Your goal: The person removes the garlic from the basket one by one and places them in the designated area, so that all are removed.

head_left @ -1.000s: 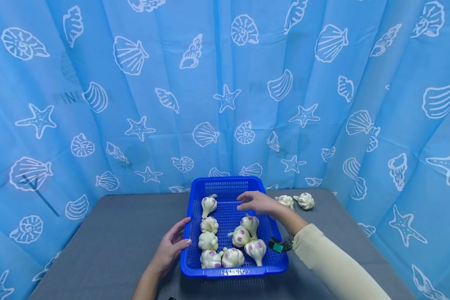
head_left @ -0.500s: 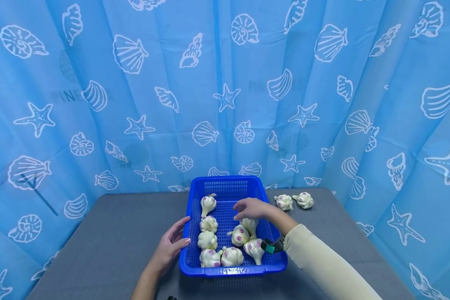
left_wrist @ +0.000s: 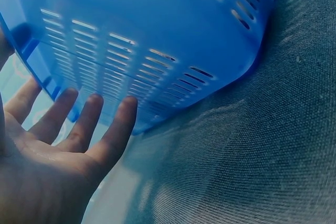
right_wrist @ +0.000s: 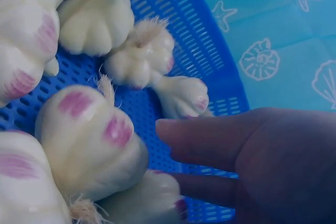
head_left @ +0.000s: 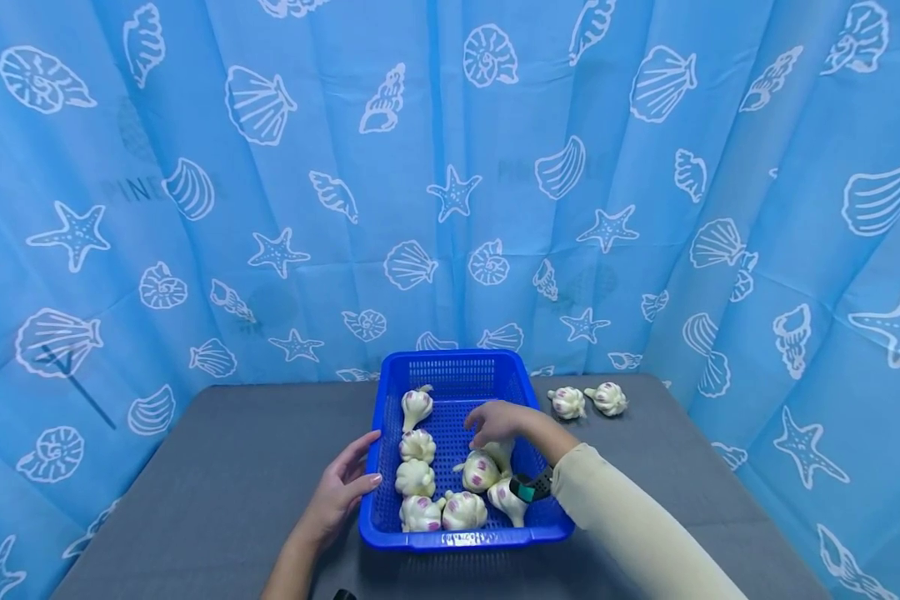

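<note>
A blue plastic basket (head_left: 465, 540) with slotted walls holds several purple-marked garlic bulbs. My left hand (head_left: 339, 493) rests against the basket's left side, thumb and index tip at the rim. In the left wrist view its other fingers (left_wrist: 119, 129) are spread and nearly straight along the outer wall. My right hand (head_left: 498, 421) reaches inside, over the right-hand group, beside one garlic bulb (head_left: 480, 471). From the right wrist, its extended thumb (right_wrist: 205, 137) lies near a garlic bulb (right_wrist: 92, 140). One finger reaches a lower garlic bulb (right_wrist: 144, 200); its tip is hidden.
Two garlic bulbs, one nearer (head_left: 567, 403) and one farther right (head_left: 608, 398), lie on the grey cloth-covered table (head_left: 232, 483) outside the basket. A blue shell-print curtain (head_left: 450, 242) hangs behind. More garlic bulbs (head_left: 417, 446) line the basket's left side.
My right hand has moved down and slightly toward me, from above the basket's bare mesh to the right-hand garlic bulbs. The left hand stays at the basket's side.
</note>
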Demonstrator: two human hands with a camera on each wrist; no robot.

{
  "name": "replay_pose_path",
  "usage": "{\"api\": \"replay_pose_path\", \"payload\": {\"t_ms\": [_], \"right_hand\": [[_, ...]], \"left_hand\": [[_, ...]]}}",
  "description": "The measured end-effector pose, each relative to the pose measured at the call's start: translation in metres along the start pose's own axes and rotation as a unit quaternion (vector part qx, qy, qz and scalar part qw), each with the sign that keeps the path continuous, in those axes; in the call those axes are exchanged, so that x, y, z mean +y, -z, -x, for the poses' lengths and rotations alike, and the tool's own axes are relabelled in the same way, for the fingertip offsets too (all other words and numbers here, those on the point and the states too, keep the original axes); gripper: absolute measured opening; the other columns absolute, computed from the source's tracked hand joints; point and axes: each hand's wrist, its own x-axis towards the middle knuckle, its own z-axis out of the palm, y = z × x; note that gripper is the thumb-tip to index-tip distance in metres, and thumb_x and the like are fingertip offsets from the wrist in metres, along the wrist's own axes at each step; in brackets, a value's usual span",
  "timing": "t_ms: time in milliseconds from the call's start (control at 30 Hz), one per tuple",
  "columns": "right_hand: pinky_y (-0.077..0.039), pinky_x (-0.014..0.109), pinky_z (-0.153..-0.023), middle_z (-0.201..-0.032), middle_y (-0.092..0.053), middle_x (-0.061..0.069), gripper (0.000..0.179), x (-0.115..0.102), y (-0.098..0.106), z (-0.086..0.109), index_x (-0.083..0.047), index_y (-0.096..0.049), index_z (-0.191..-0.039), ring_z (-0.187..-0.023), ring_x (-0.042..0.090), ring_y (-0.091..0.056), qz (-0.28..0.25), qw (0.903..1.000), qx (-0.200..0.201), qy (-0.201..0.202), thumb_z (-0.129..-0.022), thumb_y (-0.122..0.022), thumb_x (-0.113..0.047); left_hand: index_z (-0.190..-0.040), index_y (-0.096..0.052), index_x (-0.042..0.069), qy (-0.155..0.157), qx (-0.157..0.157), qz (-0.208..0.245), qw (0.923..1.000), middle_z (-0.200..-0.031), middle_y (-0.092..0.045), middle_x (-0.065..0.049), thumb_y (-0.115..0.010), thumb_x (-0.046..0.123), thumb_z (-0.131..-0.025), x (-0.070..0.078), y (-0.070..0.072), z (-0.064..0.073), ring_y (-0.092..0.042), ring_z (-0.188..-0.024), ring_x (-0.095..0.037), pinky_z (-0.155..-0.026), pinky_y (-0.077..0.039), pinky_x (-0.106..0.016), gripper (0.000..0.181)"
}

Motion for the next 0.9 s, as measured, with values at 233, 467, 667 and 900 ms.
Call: {"api": "replay_pose_path", "payload": {"t_ms": [233, 467, 667, 900], "right_hand": [[-0.050, 0.038, -0.087, -0.109, -0.068, 0.013, 0.034, 0.0032, -0.0066, -0.0006, -0.003, -0.067, -0.118, -0.104, 0.028, -0.061, 0.017, 0.9998, -0.012, -0.006, -0.084, -0.071, -0.004], [-0.050, 0.039, -0.087, -0.106, -0.069, 0.008, 0.026, 0.0032, -0.0046, -0.0010, -0.003, -0.071, -0.111, -0.103, 0.026, -0.062, 0.023, 0.9997, 0.013, 0.002, -0.086, -0.069, -0.005], [-0.051, 0.040, -0.085, -0.110, -0.069, 0.010, 0.023, 0.0065, -0.0023, -0.0028, -0.002, -0.070, -0.112, -0.107, 0.029, -0.061, -0.012, 0.9979, 0.063, 0.005, -0.090, -0.065, -0.006], [-0.053, 0.033, -0.068, -0.098, -0.070, 0.005, 0.022, 0.0081, -0.0021, -0.0051, -0.002, -0.071, -0.108, -0.087, 0.020, -0.064, -0.070, 0.9896, 0.124, -0.018, -0.089, -0.060, 0.000]], "left_hand": [[-0.148, -0.039, 0.017, 0.002, -0.005, -0.001, 1.0000, -0.152, -0.033, -0.016, -0.064, 0.014, -0.093, 0.0010, -0.0003, -0.0008, -0.040, -0.133, -0.039, -0.096, -0.047, -0.048, 0.060], [-0.148, -0.039, 0.016, -0.003, -0.003, -0.007, 1.0000, -0.151, -0.034, -0.016, -0.063, 0.014, -0.093, 0.0009, -0.0004, -0.0007, -0.040, -0.133, -0.040, -0.096, -0.047, -0.049, 0.060], [-0.146, -0.042, 0.020, 0.006, 0.005, -0.002, 1.0000, -0.151, -0.035, -0.014, -0.064, 0.015, -0.092, 0.0010, -0.0004, -0.0003, -0.041, -0.132, -0.038, -0.096, -0.046, -0.049, 0.059], [-0.148, -0.039, 0.017, -0.003, -0.001, -0.005, 1.0000, -0.151, -0.034, -0.016, -0.063, 0.014, -0.093, 0.0004, 0.0007, 0.0002, -0.041, -0.132, -0.039, -0.096, -0.047, -0.050, 0.060]]}}
